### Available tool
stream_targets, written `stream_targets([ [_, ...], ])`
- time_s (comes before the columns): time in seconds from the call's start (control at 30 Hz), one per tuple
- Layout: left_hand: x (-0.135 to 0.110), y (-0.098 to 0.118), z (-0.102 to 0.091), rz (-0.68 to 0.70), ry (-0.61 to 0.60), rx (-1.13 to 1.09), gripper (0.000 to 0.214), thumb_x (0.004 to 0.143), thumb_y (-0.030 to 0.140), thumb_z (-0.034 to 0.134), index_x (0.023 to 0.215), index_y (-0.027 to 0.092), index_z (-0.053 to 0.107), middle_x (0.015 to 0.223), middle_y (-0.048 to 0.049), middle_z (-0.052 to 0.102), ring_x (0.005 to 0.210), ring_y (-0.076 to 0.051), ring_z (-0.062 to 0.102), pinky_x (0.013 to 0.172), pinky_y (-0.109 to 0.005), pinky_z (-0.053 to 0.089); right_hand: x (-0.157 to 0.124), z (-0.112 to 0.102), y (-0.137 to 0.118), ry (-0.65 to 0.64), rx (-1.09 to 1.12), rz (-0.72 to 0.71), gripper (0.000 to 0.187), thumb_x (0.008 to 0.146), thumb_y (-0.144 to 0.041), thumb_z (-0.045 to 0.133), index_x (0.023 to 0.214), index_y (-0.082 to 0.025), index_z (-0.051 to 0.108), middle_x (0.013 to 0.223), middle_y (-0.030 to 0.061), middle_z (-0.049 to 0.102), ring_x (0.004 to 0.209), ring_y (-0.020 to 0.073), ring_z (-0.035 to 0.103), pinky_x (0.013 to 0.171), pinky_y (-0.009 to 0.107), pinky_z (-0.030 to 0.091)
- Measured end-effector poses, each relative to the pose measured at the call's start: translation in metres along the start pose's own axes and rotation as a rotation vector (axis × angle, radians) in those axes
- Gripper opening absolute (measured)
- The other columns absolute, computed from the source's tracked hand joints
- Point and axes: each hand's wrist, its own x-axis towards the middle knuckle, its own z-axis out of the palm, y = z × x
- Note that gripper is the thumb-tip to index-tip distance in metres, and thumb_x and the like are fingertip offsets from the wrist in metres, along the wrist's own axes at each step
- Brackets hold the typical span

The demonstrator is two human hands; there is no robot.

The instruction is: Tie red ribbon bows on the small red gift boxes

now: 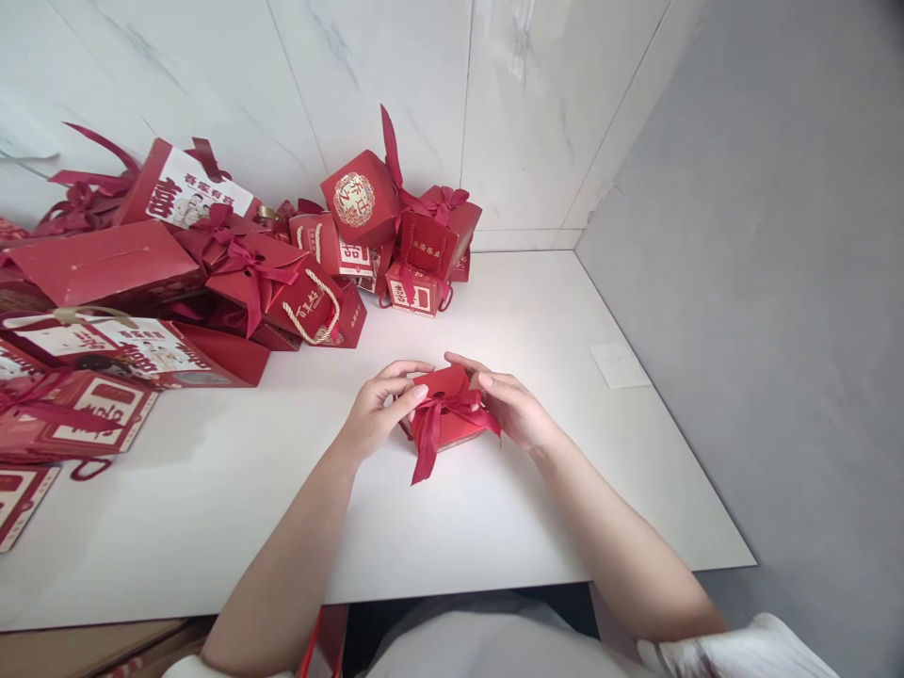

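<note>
A small red gift box point(460, 431) rests on the white table in front of me, a dark red ribbon point(427, 443) tied in a bow across its top. My left hand point(381, 407) holds the box at its left side, thumb laid over the top by the bow and fingers behind it. On the opposite side, my right hand point(514, 407) curves round the right edge, its fingers against the box near the bow. The underside of the box is hidden, and so are parts of the fingertips.
Several red gift boxes point(105, 259) with ribbons and rope handles are heaped along the left. More boxes point(363, 200) are stacked against the marbled wall point(395, 66). A pale square point(620, 365) lies near the right edge of the table point(537, 320), beside a grey wall point(763, 235).
</note>
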Motion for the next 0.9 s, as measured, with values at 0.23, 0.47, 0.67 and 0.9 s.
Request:
stream_targets([
  [0.23, -0.002, -0.002, 0.002, -0.003, -0.007, 0.081, 0.039, 0.092, 0.043, 0.062, 0.061, 0.018, 0.062, 0.127, -0.0060, 0.062, 0.114, -0.024, 0.061, 0.097, -0.037, 0.046, -0.001, 0.004, -0.001, 0.050, -0.068, 0.024, 0.034, 0.090, -0.042, 0.070, 0.063, -0.022, 0.062, 0.145, 0.0061, 0.054, 0.141, 0.0279, 0.043, 0.106, 0.040, 0.043],
  [0.47, -0.004, 0.004, -0.003, 0.050, -0.052, 0.191, 0.043, 0.095, 0.038, 0.057, 0.057, 0.018, 0.054, 0.135, -0.0043, 0.060, 0.124, -0.024, 0.057, 0.101, -0.036, 0.045, 0.001, 0.000, 0.002, 0.041, -0.183, -0.060, 0.037, 0.092, -0.044, 0.067, 0.063, -0.022, 0.060, 0.137, 0.0070, 0.055, 0.143, 0.0256, 0.038, 0.105, 0.039, 0.042],
  [0.67, -0.006, 0.010, -0.006, 0.115, -0.029, 0.322, 0.043, 0.094, 0.033, 0.056, 0.054, 0.018, 0.052, 0.136, -0.0014, 0.061, 0.123, -0.023, 0.058, 0.104, -0.039, 0.045, 0.000, -0.002, -0.002, 0.052, -0.302, -0.079, 0.041, 0.092, -0.048, 0.066, 0.061, -0.022, 0.060, 0.131, 0.0058, 0.053, 0.134, 0.0274, 0.043, 0.103, 0.040, 0.041],
  [0.9, -0.008, 0.015, -0.008, 0.287, 0.087, 0.645, 0.042, 0.095, 0.031, 0.056, 0.055, 0.019, 0.055, 0.128, -0.0012, 0.066, 0.126, -0.025, 0.052, 0.117, -0.050, 0.030, 0.000, -0.001, -0.005, 0.089, -0.380, -0.066, 0.042, 0.089, -0.052, 0.067, 0.061, -0.022, 0.061, 0.122, 0.0054, 0.053, 0.126, 0.0282, 0.048, 0.106, 0.043, 0.039],
])
